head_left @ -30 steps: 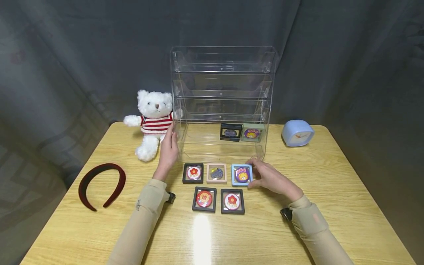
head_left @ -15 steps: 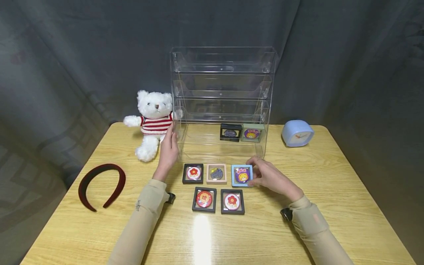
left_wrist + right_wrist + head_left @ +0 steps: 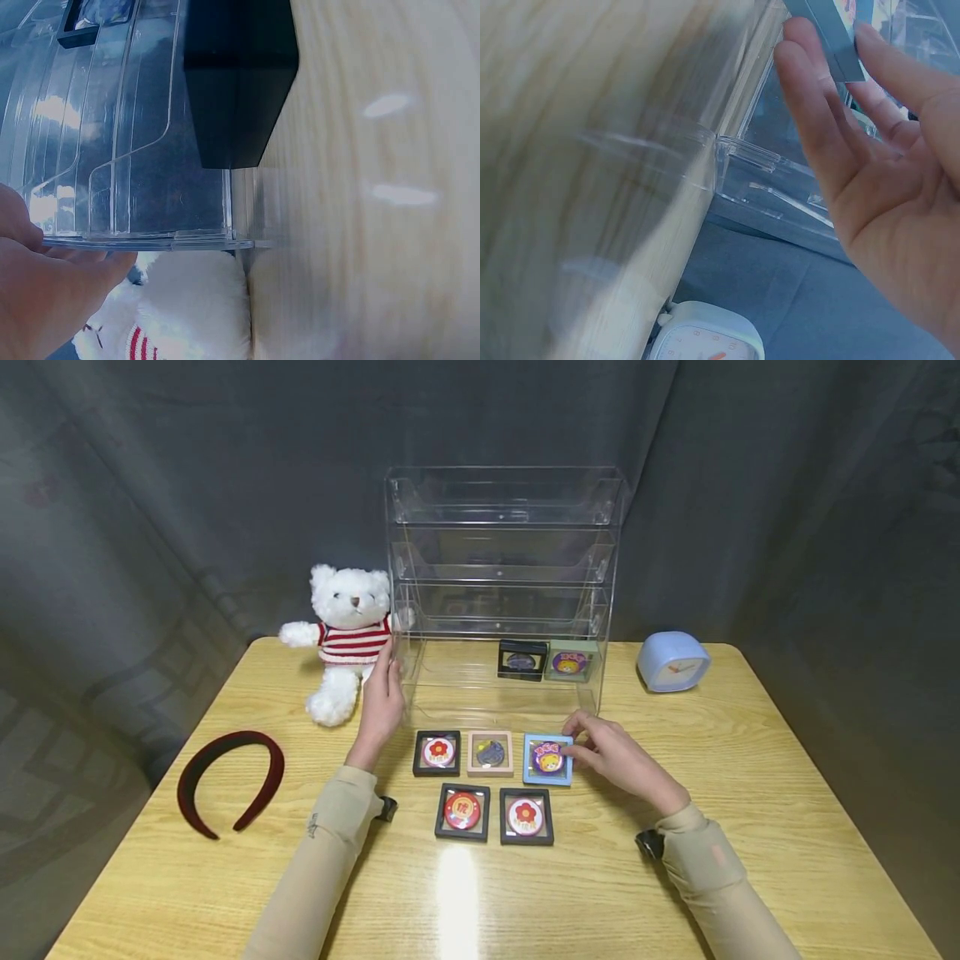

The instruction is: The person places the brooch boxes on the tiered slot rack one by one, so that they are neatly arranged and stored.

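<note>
In the head view my left hand [image 3: 383, 703] lies with straight fingers along the left side of a clear acrylic rack [image 3: 501, 577]. The left wrist view shows its fingers [image 3: 71, 281] at the outer face of that side panel. My right hand [image 3: 622, 762] pinches a light blue display frame [image 3: 527, 768] holding a purple bear badge. Seen from the right wrist, the blue frame's edge [image 3: 826, 37] sits between thumb and fingers. To its left are a pink frame [image 3: 491, 772] and a black frame [image 3: 437, 771], with two more black frames [image 3: 462, 837] [image 3: 527, 839] nearer me.
On the rack's lowest level stand a black frame [image 3: 522, 675] and a green frame [image 3: 573, 675], towards the right. A white teddy bear [image 3: 348, 643] sits left of the rack and a blue clock [image 3: 673, 662] right of it. A dark red headband [image 3: 232, 742] lies at the left.
My right thumb and fingers have shifted up along the blue frame's right edge, and the frame has moved very slightly. The left hand and the rack stay put.
</note>
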Demonstrator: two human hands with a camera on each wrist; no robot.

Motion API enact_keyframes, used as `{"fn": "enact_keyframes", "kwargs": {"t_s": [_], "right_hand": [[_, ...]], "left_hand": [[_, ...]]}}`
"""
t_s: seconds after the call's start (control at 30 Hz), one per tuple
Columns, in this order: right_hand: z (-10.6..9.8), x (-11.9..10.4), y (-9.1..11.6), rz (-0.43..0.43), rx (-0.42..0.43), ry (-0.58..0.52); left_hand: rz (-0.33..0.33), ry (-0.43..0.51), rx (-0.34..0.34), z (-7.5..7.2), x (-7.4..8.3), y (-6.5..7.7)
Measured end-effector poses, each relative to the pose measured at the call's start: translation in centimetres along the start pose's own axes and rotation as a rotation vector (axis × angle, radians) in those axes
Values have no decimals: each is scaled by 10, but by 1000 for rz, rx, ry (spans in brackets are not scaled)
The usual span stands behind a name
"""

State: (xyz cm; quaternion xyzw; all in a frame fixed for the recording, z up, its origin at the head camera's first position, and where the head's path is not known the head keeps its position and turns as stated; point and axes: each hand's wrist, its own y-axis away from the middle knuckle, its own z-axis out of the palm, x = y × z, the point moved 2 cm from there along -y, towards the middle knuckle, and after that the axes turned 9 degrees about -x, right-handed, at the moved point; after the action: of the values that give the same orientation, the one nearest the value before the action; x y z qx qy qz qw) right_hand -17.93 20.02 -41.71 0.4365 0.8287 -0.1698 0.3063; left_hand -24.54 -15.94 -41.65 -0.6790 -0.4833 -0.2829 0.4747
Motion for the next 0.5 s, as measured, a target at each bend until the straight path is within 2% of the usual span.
{"fn": "enact_keyframes", "kwargs": {"t_s": [0.2, 0.5], "right_hand": [[-1, -1, -1, 3, 12, -36], [-4, -5, 0, -35, 93, 19]], "left_hand": [[17, -15, 11, -1, 1, 0], [34, -5, 29, 0, 2, 0]]}}
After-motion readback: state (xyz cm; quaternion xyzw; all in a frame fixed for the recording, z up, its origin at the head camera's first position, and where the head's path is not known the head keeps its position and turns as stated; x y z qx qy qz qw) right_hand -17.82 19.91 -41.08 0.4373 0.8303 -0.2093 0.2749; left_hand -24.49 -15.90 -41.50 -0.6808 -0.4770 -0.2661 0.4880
